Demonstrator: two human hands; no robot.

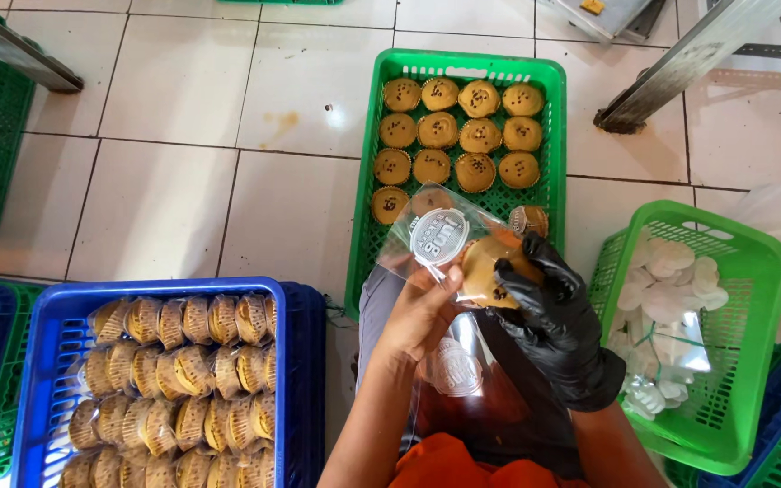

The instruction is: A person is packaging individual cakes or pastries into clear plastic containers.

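My bare left hand (pixel 422 312) pinches the edge of a clear plastic bag (pixel 427 237) with a round printed label. My right hand (pixel 549 307), in a black glove, grips a brown muffin (pixel 485 269) and holds it at the bag's mouth, partly inside the plastic. Just beyond my hands, a green crate (pixel 549 185) on the floor holds several rows of muffins (pixel 454 131) with dark chips on top. More clear bags (pixel 463 370) lie on my lap under my hands.
A blue crate (pixel 47 361) at the lower left is packed with bagged muffins (pixel 183 380). A green basket (pixel 743 361) of clear bags stands on the right. Metal table legs (pixel 680 63) rest on the white tiled floor. Green and blue crates line the left edge.
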